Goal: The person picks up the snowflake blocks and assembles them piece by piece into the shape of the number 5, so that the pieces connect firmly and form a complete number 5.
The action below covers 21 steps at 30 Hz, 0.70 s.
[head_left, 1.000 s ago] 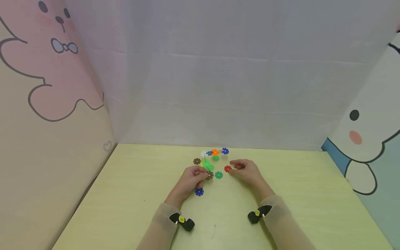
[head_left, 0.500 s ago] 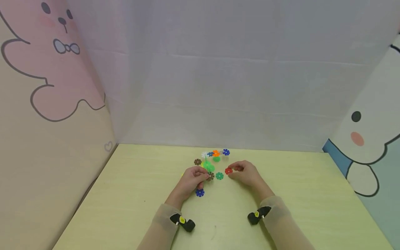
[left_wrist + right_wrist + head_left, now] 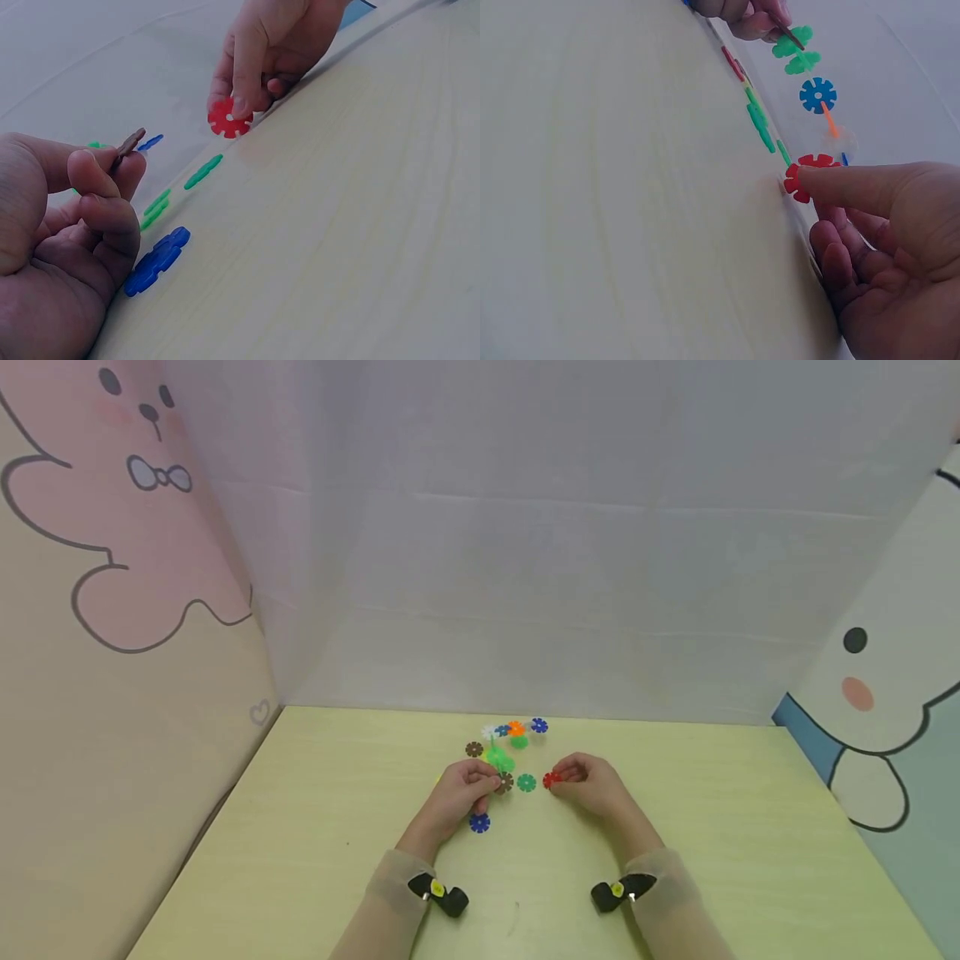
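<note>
My left hand [image 3: 467, 787] pinches a brown notched interlocking disc [image 3: 506, 782] between thumb and fingertips, above the table. From that disc a joined chain leads away: light green discs [image 3: 793, 43], a blue disc [image 3: 818, 95], an orange disc [image 3: 516, 728] and a clear one [image 3: 843, 142]. My right hand [image 3: 592, 785] holds a red interlocking disc [image 3: 229, 118] by its edge, thumb over its face, raised off the table. Between the two hands lies a green disc [image 3: 527, 782], flat on the table. A dark blue disc [image 3: 157, 262] lies just below my left hand.
Loose discs lie past the left hand, among them another brown disc [image 3: 474, 749]. A dark blue disc [image 3: 539, 725] is at the far end of the chain. The pale wooden table [image 3: 750, 843] meets a white curtain [image 3: 525, 568] at the back.
My right hand has closed its fingertips on the red disc, picked it up and drawn it slightly nearer. The left hand keeps its pinch on the brown disc, almost still.
</note>
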Each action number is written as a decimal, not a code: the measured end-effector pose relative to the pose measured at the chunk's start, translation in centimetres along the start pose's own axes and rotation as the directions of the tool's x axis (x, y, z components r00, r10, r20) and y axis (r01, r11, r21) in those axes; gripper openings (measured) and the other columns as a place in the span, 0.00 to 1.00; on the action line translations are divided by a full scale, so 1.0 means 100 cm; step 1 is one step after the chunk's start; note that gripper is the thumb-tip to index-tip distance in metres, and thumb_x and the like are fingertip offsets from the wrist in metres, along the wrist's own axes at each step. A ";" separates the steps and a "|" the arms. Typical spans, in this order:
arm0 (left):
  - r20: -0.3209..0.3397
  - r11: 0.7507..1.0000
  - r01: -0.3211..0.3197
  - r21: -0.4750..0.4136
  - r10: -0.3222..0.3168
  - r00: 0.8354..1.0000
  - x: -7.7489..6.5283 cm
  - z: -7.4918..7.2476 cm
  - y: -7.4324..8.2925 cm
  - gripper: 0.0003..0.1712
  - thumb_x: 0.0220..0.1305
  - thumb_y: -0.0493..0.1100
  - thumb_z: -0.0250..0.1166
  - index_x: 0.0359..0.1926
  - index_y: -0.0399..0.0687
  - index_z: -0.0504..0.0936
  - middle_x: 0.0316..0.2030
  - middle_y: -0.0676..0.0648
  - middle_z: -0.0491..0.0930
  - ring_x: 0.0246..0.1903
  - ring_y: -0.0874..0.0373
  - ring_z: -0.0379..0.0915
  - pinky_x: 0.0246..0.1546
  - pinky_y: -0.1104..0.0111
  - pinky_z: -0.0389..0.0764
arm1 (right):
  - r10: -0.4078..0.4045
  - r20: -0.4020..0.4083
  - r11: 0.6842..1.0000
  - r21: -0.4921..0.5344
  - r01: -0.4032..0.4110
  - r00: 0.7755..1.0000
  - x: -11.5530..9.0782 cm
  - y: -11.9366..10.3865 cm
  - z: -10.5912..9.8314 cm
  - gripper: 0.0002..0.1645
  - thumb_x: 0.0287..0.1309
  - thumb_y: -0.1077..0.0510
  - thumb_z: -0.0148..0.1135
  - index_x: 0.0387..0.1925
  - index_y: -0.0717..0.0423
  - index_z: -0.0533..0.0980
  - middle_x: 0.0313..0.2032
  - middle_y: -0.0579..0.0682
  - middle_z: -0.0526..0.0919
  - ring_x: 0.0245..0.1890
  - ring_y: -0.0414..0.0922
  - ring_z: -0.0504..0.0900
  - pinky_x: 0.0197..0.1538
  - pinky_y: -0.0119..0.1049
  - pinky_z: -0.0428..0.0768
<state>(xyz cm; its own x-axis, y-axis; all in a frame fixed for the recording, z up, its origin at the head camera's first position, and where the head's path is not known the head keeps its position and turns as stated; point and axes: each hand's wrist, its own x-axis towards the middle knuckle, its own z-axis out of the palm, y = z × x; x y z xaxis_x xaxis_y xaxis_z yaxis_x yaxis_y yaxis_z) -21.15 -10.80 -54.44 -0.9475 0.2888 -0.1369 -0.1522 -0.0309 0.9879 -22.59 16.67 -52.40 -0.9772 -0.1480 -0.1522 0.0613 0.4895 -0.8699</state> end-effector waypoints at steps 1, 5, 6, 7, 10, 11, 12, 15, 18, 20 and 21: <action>-0.001 1.000 0.000 -0.002 0.000 1.000 0.000 0.000 0.000 0.07 0.77 0.35 0.67 0.49 0.34 0.82 0.30 0.47 0.85 0.20 0.63 0.71 0.25 0.73 0.76 | 0.000 0.002 1.000 0.007 0.000 1.000 -0.002 -0.001 0.000 0.14 0.63 0.63 0.78 0.49 0.59 0.85 0.41 0.51 0.87 0.42 0.47 0.83 0.49 0.39 0.80; 0.004 1.000 0.002 -0.003 -0.002 1.000 0.000 0.000 0.002 0.07 0.78 0.35 0.66 0.49 0.34 0.81 0.29 0.48 0.84 0.20 0.62 0.71 0.25 0.73 0.76 | 0.003 0.032 0.998 0.068 -0.005 0.999 -0.011 -0.003 0.001 0.12 0.66 0.61 0.77 0.49 0.57 0.87 0.41 0.49 0.90 0.41 0.46 0.84 0.48 0.37 0.80; 0.004 1.000 0.003 -0.005 -0.003 1.000 -0.001 0.000 0.002 0.07 0.78 0.35 0.66 0.49 0.34 0.81 0.30 0.48 0.85 0.20 0.62 0.71 0.25 0.73 0.76 | 0.001 0.043 0.996 0.089 -0.005 0.999 -0.013 -0.004 0.001 0.11 0.66 0.61 0.76 0.49 0.57 0.88 0.41 0.49 0.90 0.41 0.46 0.84 0.48 0.37 0.80; 0.005 1.000 0.002 -0.006 -0.002 1.000 -0.001 0.000 0.002 0.07 0.78 0.35 0.65 0.49 0.34 0.81 0.31 0.48 0.86 0.20 0.62 0.71 0.25 0.73 0.76 | -0.002 0.055 0.994 0.110 -0.004 0.998 -0.016 -0.004 0.001 0.10 0.67 0.61 0.76 0.48 0.58 0.88 0.41 0.49 0.90 0.41 0.46 0.84 0.47 0.36 0.80; 0.007 1.000 0.003 -0.007 -0.003 1.000 -0.002 0.000 0.003 0.07 0.79 0.35 0.65 0.50 0.33 0.81 0.34 0.47 0.88 0.20 0.62 0.71 0.25 0.73 0.76 | -0.005 0.074 0.987 0.159 -0.006 0.997 -0.021 -0.005 0.001 0.09 0.66 0.62 0.77 0.47 0.58 0.89 0.39 0.50 0.90 0.39 0.47 0.82 0.43 0.35 0.80; 0.007 1.000 0.003 -0.005 -0.003 1.000 -0.002 0.001 0.004 0.07 0.79 0.35 0.65 0.50 0.34 0.81 0.34 0.47 0.88 0.20 0.63 0.71 0.25 0.73 0.76 | -0.006 0.076 0.986 0.165 -0.007 0.997 -0.022 -0.005 0.001 0.09 0.66 0.62 0.77 0.47 0.58 0.89 0.39 0.50 0.90 0.39 0.47 0.82 0.43 0.35 0.80; 0.010 1.000 0.004 -0.005 -0.004 1.000 -0.002 0.001 0.004 0.07 0.78 0.36 0.66 0.50 0.34 0.81 0.34 0.47 0.88 0.20 0.62 0.71 0.25 0.73 0.76 | -0.007 0.078 0.986 0.169 -0.006 0.997 -0.023 -0.005 0.001 0.09 0.66 0.62 0.77 0.46 0.58 0.89 0.39 0.50 0.90 0.39 0.47 0.82 0.42 0.35 0.80; 0.013 1.000 0.006 0.002 -0.006 1.000 -0.003 0.001 0.005 0.08 0.78 0.36 0.66 0.49 0.34 0.81 0.32 0.47 0.87 0.20 0.62 0.71 0.25 0.73 0.76 | -0.005 0.084 0.984 0.180 -0.011 0.996 -0.025 -0.006 0.002 0.09 0.66 0.61 0.77 0.46 0.58 0.88 0.40 0.50 0.90 0.39 0.47 0.81 0.41 0.34 0.79; 0.014 1.000 0.007 0.017 -0.007 1.000 -0.003 0.002 0.005 0.07 0.78 0.36 0.66 0.49 0.35 0.81 0.31 0.48 0.87 0.20 0.62 0.71 0.25 0.73 0.75 | -0.008 0.097 0.981 0.195 -0.012 0.995 -0.026 -0.005 0.004 0.10 0.66 0.60 0.78 0.46 0.58 0.88 0.40 0.50 0.91 0.38 0.47 0.81 0.40 0.34 0.79; 0.016 0.999 0.007 0.032 -0.007 1.000 -0.004 0.002 0.006 0.07 0.78 0.36 0.66 0.48 0.35 0.81 0.32 0.48 0.88 0.20 0.63 0.71 0.24 0.73 0.75 | -0.011 0.102 0.980 0.197 -0.009 0.995 -0.026 -0.006 0.005 0.10 0.66 0.60 0.78 0.46 0.58 0.88 0.40 0.50 0.90 0.37 0.47 0.80 0.38 0.34 0.78; 0.016 0.999 0.008 0.038 -0.008 1.000 -0.004 0.002 0.006 0.06 0.78 0.36 0.66 0.48 0.35 0.81 0.32 0.47 0.88 0.20 0.63 0.71 0.24 0.73 0.74 | -0.013 0.101 0.981 0.196 -0.007 0.995 -0.027 -0.007 0.005 0.10 0.66 0.60 0.78 0.46 0.58 0.88 0.40 0.50 0.90 0.37 0.47 0.80 0.38 0.33 0.78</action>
<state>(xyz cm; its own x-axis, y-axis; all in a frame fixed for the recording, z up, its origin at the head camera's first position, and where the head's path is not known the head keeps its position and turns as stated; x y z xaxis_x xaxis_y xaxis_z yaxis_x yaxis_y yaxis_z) -20.83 -10.69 -53.80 -0.9415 0.3048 -0.1439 -0.1486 0.0079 0.9889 -19.92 16.30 -51.67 -0.9523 -0.2408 -0.1875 0.1068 0.3128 -0.9438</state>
